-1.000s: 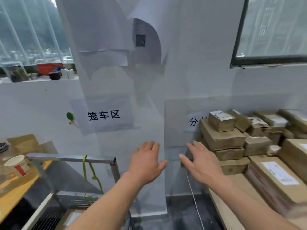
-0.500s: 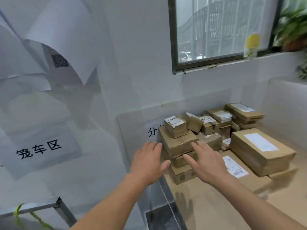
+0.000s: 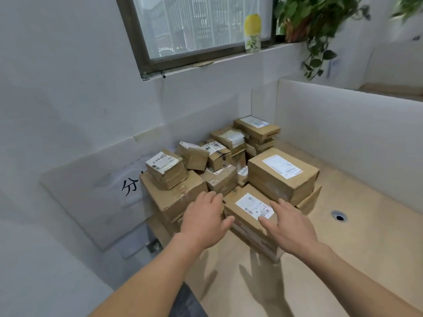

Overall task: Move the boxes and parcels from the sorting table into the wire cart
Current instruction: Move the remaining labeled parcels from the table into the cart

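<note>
A: Status check. Where do we stand against the pile of boxes (image 3: 229, 165)?

B: We take the flat box (image 3: 249, 216) at the near edge of the pile as our landmark. Our left hand (image 3: 203, 221) is at its left end, fingers straight and released, gripping nothing. Our right hand (image 3: 289, 227) is over its right part, fingers spread and released, also gripping nothing. We cannot tell whether either hand touches the cardboard yet.

A: What lies around the flat box?

B: A large box (image 3: 282, 177) rests on its far right part. To its left stands a wide box (image 3: 174, 195), with a small labelled box (image 3: 166, 169) on top. Behind the flat box, smaller parcels (image 3: 217, 154) are heaped up to a stack of thin boxes (image 3: 256, 131) at the back. All of it sits on the sorting table (image 3: 343, 236), whose bare surface extends to the right of the flat box.

A: Progress?

B: We judge the task unfinished: a substantial pile remains on the table. The wire cart is not in view, so we cannot state what it holds.

A: Step in hand?

B: We judge it to be a reach for the next pickup. The large box bears on the flat box, so pulling the flat box out first could upset it.
</note>
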